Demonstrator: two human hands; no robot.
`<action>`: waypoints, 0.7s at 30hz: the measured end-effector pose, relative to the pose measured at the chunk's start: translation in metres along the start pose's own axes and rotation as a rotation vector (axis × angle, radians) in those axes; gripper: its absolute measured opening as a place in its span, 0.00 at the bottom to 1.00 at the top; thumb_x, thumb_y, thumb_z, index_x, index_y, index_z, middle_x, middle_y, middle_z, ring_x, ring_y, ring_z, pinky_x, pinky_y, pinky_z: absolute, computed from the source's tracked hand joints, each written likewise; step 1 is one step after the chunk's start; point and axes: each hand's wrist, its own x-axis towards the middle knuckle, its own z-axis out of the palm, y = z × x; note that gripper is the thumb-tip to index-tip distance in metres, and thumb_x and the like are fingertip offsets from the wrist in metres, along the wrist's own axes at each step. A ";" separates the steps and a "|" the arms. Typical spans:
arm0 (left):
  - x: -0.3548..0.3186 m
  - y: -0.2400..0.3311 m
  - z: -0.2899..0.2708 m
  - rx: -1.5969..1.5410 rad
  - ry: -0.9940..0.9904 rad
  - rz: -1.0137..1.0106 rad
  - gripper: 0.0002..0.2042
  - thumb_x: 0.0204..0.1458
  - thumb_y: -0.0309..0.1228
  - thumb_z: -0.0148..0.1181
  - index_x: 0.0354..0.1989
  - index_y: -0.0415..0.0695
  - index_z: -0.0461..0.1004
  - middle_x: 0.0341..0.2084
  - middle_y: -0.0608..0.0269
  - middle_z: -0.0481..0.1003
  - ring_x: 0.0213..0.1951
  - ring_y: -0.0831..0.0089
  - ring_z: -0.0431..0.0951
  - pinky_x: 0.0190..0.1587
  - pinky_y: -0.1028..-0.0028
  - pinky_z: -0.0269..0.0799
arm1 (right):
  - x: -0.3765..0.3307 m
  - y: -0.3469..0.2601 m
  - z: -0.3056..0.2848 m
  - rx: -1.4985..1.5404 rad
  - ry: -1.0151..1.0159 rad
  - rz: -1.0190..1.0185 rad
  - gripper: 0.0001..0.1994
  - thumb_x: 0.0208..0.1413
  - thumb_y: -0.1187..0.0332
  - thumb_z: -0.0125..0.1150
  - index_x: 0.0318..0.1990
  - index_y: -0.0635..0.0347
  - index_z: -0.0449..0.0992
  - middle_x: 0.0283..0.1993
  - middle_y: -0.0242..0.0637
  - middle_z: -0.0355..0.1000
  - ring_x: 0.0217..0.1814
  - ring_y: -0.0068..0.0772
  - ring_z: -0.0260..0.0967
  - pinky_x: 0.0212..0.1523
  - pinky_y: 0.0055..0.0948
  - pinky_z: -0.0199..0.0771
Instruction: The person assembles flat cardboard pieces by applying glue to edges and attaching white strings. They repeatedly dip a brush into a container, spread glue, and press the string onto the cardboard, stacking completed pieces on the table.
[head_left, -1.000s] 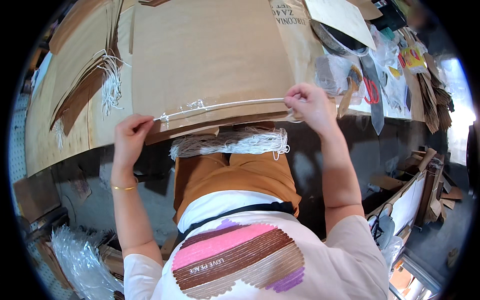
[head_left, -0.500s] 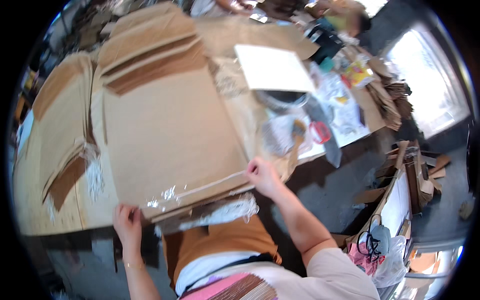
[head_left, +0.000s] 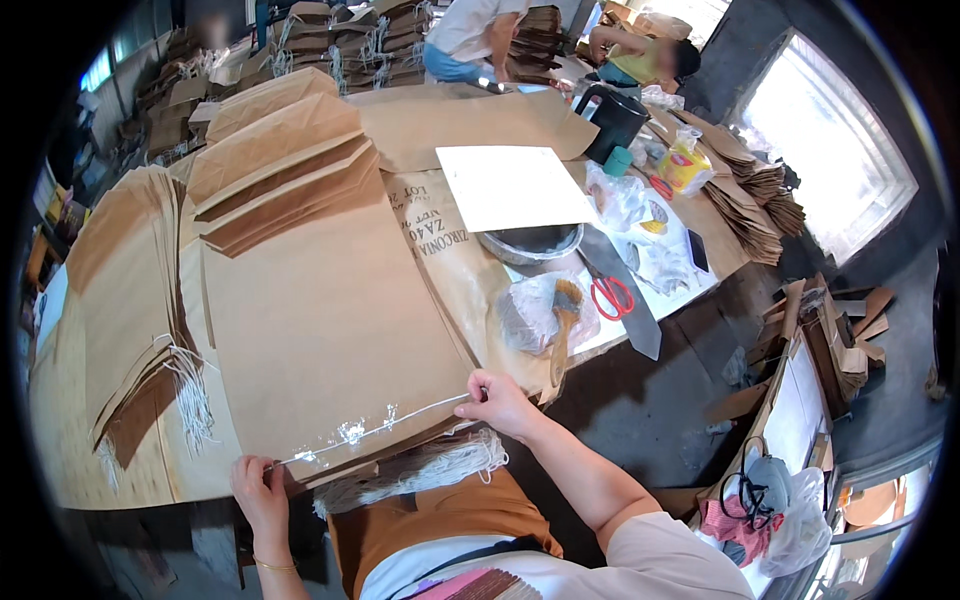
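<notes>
A white string (head_left: 425, 408) is stretched across the near end of the top brown paper bag (head_left: 320, 330) in a stack in front of me. Its right end is pinched in my right hand (head_left: 497, 403), at the bag's near right corner. Closed fingers of my left hand (head_left: 260, 490) grip the other end at the near left corner. White glue-like patches (head_left: 350, 432) lie along the string. Below the table edge, between my arms and over my lap, hangs a bundle of white strings (head_left: 425, 470).
A second bag stack (head_left: 130, 300) with strings hanging from it lies left. To the right are a brush (head_left: 564, 325), red-handled scissors (head_left: 612, 297), a basin (head_left: 530, 243) under a white board (head_left: 513, 188), a dark kettle (head_left: 612, 122) and a phone (head_left: 697, 250). Two people are beyond the table.
The view has tilted up, so the table sits lower in the picture. Both hands keep the string taut, and it now lies along the bag's edge across the white patches.
</notes>
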 end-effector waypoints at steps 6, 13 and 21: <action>-0.013 -0.011 0.000 0.085 0.073 0.139 0.07 0.41 0.18 0.60 0.29 0.40 0.70 0.26 0.54 0.70 0.31 0.52 0.72 0.32 0.59 0.68 | 0.001 -0.014 0.032 -0.775 0.502 -0.556 0.20 0.34 0.68 0.75 0.33 0.56 0.67 0.41 0.41 0.68 0.40 0.44 0.66 0.38 0.35 0.69; -0.006 -0.003 0.003 -0.067 0.026 0.134 0.07 0.46 0.17 0.58 0.34 0.39 0.75 0.31 0.55 0.74 0.31 0.56 0.76 0.32 0.65 0.72 | 0.000 0.012 0.011 -0.159 0.304 -0.271 0.16 0.42 0.77 0.69 0.39 0.61 0.69 0.37 0.33 0.68 0.33 0.22 0.64 0.31 0.19 0.66; -0.010 -0.007 0.006 -0.119 -0.021 0.088 0.06 0.45 0.16 0.58 0.32 0.37 0.75 0.28 0.55 0.74 0.30 0.57 0.75 0.32 0.67 0.71 | 0.004 -0.014 -0.010 0.310 -0.080 0.038 0.11 0.49 0.80 0.62 0.36 0.57 0.66 0.28 0.21 0.62 0.26 0.10 0.59 0.25 0.13 0.57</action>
